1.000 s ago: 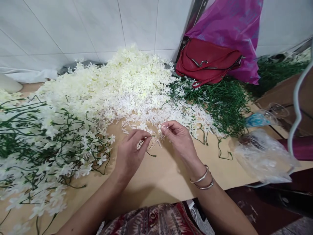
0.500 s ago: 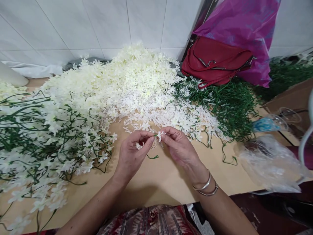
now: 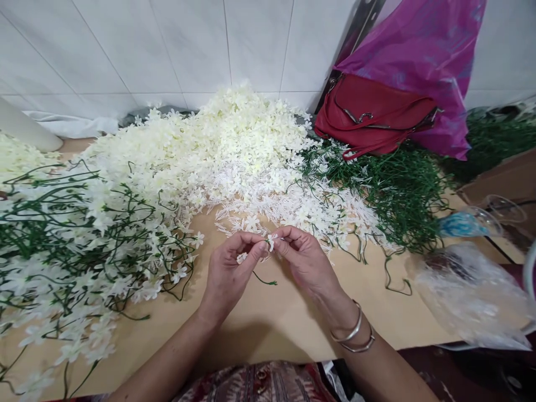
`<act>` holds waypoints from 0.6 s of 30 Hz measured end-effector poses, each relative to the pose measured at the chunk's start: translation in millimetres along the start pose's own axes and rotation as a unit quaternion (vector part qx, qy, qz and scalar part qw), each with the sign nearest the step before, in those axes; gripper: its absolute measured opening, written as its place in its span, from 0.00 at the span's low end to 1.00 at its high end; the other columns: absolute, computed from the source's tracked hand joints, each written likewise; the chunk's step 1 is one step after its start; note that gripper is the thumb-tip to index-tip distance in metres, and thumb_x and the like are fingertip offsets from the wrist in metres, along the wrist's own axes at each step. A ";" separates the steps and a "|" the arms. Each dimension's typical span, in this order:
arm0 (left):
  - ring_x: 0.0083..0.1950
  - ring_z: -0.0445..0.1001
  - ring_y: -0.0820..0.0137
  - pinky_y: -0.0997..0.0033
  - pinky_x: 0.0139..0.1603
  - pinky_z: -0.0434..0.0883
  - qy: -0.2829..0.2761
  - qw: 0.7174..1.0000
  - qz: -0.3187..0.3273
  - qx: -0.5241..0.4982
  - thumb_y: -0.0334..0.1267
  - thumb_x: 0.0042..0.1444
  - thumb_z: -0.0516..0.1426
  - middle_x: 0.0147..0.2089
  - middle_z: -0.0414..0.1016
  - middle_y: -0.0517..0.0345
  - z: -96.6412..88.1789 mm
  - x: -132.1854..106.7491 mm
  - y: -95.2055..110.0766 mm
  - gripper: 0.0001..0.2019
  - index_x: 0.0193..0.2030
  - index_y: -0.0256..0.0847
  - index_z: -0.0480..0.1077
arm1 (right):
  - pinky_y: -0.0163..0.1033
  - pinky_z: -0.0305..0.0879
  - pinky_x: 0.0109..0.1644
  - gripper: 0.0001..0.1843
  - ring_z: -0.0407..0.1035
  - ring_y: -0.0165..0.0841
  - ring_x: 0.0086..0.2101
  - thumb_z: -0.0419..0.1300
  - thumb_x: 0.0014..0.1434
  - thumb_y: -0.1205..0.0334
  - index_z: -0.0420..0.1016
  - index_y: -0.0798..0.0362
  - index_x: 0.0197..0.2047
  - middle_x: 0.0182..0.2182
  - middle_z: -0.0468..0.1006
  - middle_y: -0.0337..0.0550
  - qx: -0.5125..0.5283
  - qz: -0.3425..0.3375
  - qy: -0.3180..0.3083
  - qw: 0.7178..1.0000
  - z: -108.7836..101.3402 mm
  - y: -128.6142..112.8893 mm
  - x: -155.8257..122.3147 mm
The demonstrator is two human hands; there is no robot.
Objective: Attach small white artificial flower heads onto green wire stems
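Note:
My left hand (image 3: 229,273) is closed in a pinch on a thin green artificial flower stem (image 3: 266,281), whose free end curves out below the fingers. My right hand (image 3: 309,267), with two metal bangles on its wrist, pinches a small white artificial flower (image 3: 271,242). The fingertips of both hands nearly meet around this flower, and the green tip of the stem is against it. More white petals peek out beneath my left fingers. Just beyond the hands lie loose white stamens (image 3: 268,202) and a heap of cream-white flower heads (image 3: 234,134).
To the left are stemmed white flowers (image 3: 96,223). On the right lie bare green stems (image 3: 410,192), a red handbag (image 3: 377,114), a purple plastic bag (image 3: 427,50), a clear plastic bag (image 3: 473,301) and a blue-patterned cup (image 3: 464,223). A tiled wall (image 3: 188,44) stands behind.
My fingertips have drawn slightly closer together, and the white flower now sits against my left fingertips. The camera view has shifted a little, so the scene appears lower.

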State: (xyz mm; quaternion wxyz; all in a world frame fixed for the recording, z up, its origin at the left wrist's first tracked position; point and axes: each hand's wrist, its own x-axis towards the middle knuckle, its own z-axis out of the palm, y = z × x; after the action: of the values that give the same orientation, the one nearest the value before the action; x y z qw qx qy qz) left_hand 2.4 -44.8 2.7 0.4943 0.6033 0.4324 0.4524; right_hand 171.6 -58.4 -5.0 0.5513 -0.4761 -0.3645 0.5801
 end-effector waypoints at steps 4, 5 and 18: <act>0.37 0.80 0.69 0.70 0.44 0.76 0.013 0.997 -0.029 -0.070 0.42 0.66 0.63 0.34 0.82 0.56 3.2 -4.7 -14.3 0.08 0.39 0.40 0.77 | 0.40 0.68 0.43 0.15 0.70 0.33 0.32 0.76 0.52 0.47 0.82 0.48 0.35 0.29 0.80 0.36 -0.005 0.014 -0.006 1.000 2.7 8.7 1.6; 0.37 0.80 0.69 0.70 0.44 0.77 0.019 0.996 -0.033 -0.082 0.42 0.66 0.63 0.34 0.82 0.57 4.0 -5.7 -17.0 0.08 0.39 0.40 0.77 | 0.39 0.67 0.42 0.15 0.70 0.32 0.32 0.77 0.52 0.48 0.82 0.49 0.34 0.29 0.79 0.36 -0.003 0.017 -0.005 1.000 3.4 10.9 2.2; 0.34 0.80 0.72 0.74 0.41 0.75 0.012 0.995 -0.042 -0.089 0.38 0.66 0.63 0.31 0.81 0.60 -0.3 -9.1 -24.4 0.05 0.39 0.40 0.77 | 0.39 0.72 0.43 0.12 0.75 0.31 0.31 0.77 0.55 0.52 0.82 0.48 0.35 0.28 0.82 0.35 0.023 0.029 -0.068 0.997 2.1 12.1 5.5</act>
State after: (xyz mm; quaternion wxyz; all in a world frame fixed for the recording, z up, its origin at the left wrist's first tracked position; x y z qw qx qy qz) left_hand -1.7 -50.2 -22.4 0.5596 0.5330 0.4205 0.4753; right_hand 166.5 -54.3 -16.7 0.5195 -0.4331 -0.3734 0.6349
